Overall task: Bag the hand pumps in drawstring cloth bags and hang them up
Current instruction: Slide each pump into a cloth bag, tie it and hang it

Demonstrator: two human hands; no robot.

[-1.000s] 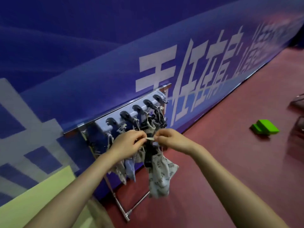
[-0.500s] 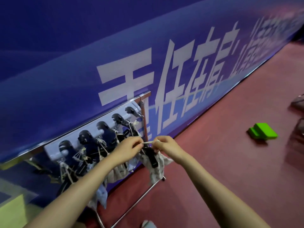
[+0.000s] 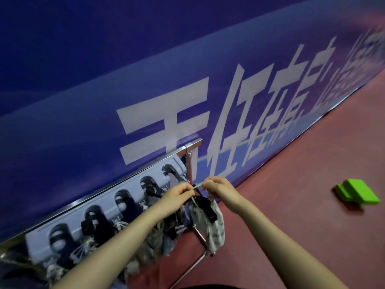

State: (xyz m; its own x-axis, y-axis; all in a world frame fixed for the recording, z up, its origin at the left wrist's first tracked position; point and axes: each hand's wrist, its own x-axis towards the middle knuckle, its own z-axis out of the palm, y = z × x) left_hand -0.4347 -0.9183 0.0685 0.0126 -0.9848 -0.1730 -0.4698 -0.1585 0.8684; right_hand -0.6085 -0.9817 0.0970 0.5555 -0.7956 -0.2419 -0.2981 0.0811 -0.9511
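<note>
Both hands are up in front of the rack, pinched tight on one short run of pale drawstring [image 3: 198, 185]. The left hand [image 3: 177, 193] holds its end at about nine o'clock of the cord, thumb and forefinger pressed together; the right hand [image 3: 216, 189] nips the other end at three o'clock, its fingers curled shut. The cord is stretched almost level between them, rising slightly toward the right.

Below the knuckles, at six o'clock, hangs the patterned cloth bag [image 3: 210, 226]. A black hand pump [image 3: 205, 206] pokes out of its mouth, so from where I stand the neck is not fully cinched. The pump's long axis slopes from upper left down to lower right, its upper end toward the hands, and the bag sags straight down beneath it, long way vertical.

Out at eight o'clock runs the grey hook rail [image 3: 104, 205], fixed to a chrome frame [image 3: 188, 155] against the blue banner wall [image 3: 104, 80]. Several bagged pumps [image 3: 93, 228] already hang from its pegs, dark handles uppermost and cords looped over. I'd judge most of the job done; this bag looks like the last, needing its cord drawn and hooked at the rail's right end, though I can't tell which peg is free.

At three o'clock, well apart on the red floor [image 3: 291, 205], lies a green block [image 3: 354, 192].
</note>
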